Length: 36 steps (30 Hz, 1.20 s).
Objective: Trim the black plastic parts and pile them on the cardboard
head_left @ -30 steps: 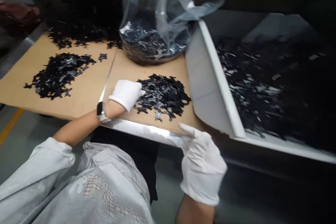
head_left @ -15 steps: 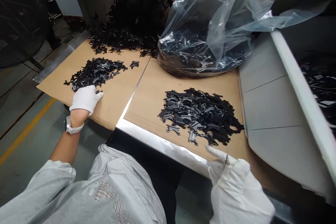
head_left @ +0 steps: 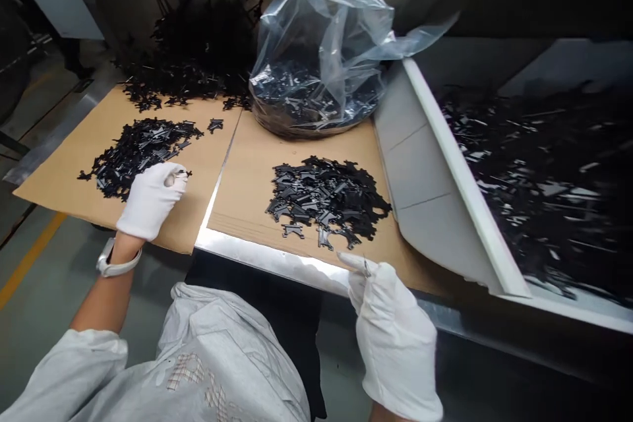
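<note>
Pinching a black plastic part (head_left: 186, 173) beside the left pile (head_left: 136, 151) with my left hand (head_left: 151, 201), right hand (head_left: 395, 330) gripping a thin metal tool (head_left: 366, 268), I could sweep pieces off the cardboard sheet (head_left: 198, 224).

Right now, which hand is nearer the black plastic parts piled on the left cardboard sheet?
Left. The gloved left hand touches the pile of black plastic parts; the gloved right hand is far away, at the table edge.
</note>
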### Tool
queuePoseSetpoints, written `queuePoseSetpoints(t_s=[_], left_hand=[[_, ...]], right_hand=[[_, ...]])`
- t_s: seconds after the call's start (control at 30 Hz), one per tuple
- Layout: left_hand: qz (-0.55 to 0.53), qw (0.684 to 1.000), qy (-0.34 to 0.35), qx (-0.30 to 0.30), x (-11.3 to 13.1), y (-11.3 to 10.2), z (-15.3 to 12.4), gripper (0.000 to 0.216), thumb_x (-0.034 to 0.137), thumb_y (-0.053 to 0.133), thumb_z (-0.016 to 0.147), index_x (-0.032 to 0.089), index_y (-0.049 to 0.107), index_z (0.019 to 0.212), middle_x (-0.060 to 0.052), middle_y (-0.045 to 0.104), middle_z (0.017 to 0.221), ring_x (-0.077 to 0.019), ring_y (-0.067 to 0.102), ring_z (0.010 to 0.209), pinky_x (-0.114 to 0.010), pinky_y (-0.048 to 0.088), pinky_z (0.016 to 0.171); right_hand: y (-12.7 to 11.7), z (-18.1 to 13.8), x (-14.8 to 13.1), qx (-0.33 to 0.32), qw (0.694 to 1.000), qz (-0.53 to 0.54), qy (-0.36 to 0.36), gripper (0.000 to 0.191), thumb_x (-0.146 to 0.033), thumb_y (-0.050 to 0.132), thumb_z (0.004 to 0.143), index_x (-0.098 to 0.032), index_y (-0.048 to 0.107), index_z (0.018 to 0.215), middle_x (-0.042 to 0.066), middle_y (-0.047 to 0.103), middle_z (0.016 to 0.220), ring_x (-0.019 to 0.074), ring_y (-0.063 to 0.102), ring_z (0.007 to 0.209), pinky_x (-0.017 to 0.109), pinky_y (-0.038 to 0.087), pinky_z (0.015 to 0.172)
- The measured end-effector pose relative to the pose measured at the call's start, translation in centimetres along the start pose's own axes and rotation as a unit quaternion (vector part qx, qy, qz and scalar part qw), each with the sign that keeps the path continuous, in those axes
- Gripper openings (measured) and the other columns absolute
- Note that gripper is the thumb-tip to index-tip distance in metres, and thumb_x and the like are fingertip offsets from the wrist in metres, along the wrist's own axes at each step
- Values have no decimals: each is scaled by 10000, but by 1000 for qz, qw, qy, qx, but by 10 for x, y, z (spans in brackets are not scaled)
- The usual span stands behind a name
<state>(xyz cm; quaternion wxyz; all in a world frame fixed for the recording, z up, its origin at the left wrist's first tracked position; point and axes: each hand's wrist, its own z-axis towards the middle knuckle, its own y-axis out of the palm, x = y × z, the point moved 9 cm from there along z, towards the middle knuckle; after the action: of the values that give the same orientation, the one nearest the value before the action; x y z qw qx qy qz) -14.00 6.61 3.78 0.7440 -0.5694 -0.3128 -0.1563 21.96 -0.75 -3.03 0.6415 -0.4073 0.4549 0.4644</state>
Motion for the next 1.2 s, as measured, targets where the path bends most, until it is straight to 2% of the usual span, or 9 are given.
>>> queuePoseSetpoints(t_s=[0.07, 0.13, 0.27, 0.33, 0.47, 0.67, 0.9, 1.1, 1.2], left_hand=[[-208, 978, -23, -8, 16, 9, -13, 159, 358, 531, 756, 200, 535, 779, -24, 566, 749, -149, 521, 685, -273, 408, 669], [-363, 927, -40, -84, 39, 36, -32, 212, 417, 525, 775, 209, 486, 779, 13, 495, 699, -105, 432, 576, -238, 381, 574], [-625, 729, -82, -267, 87, 93, -81, 235, 415, 622, 810, 201, 527, 792, 18, 463, 733, -84, 404, 605, -196, 375, 568], [-648, 689, -78, -315, 103, 106, -99, 192, 393, 597, 852, 208, 561, 819, 4, 486, 786, -96, 460, 686, -198, 426, 636], [-587, 727, -44, -353, 121, 104, -112, 229, 407, 521, 896, 221, 573, 772, -20, 519, 799, -137, 533, 764, -254, 496, 737], [-442, 844, -73, -296, 110, 91, -111, 228, 450, 660, 752, 251, 582, 672, -27, 534, 620, -185, 550, 669, -289, 523, 599], [-467, 833, -89, -285, 108, 92, -123, 327, 510, 643, 756, 225, 543, 633, 4, 481, 561, -112, 393, 500, -247, 406, 461], [-495, 792, -77, -349, 126, 91, -128, 355, 488, 629, 774, 210, 512, 586, 6, 465, 559, -106, 393, 498, -261, 423, 491], [-502, 795, -86, -330, 129, 87, -126, 288, 425, 666, 726, 215, 520, 591, 22, 442, 521, -93, 372, 461, -241, 379, 440]], right_hand=[[16, 2, -6, 4, 998, 30, 50, 244, -366, 595, 889, -201, 723, 1015, 92, 762, 981, 216, 744, 817, 294, 641, 650], [39, 3, -19, -34, 995, 41, 78, 293, -415, 555, 908, -189, 718, 999, 93, 759, 991, 207, 737, 859, 305, 631, 715], [70, 7, -66, -122, 992, -5, -31, 330, -393, 471, 953, -214, 684, 1131, 83, 743, 1055, 198, 715, 914, 322, 598, 814], [73, 6, -87, -147, 981, -60, -109, 364, -352, 436, 969, -233, 605, 1269, 63, 747, 1007, 180, 708, 852, 299, 586, 784], [68, 3, -115, -170, 944, -164, -231, 440, -302, 437, 966, -239, 468, 1401, 10, 722, 792, 141, 646, 641, 252, 542, 644], [69, -1, -134, -236, 918, -169, -270, 511, -269, 447, 959, -270, 358, 1462, 14, 751, 916, 146, 696, 776, 245, 550, 743], [64, 0, -140, -252, 920, -140, -266, 478, -270, 456, 958, -285, 405, 1433, 15, 752, 946, 135, 696, 724, 229, 553, 707], [64, -1, -150, -253, 916, -129, -282, 385, -296, 389, 990, -254, 518, 1351, -29, 698, 665, 107, 629, 543, 202, 530, 607], [65, -2, -151, -252, 918, -126, -278, 406, -388, 354, 998, -225, 569, 1302, -27, 651, 585, 116, 589, 498, 222, 518, 564]])
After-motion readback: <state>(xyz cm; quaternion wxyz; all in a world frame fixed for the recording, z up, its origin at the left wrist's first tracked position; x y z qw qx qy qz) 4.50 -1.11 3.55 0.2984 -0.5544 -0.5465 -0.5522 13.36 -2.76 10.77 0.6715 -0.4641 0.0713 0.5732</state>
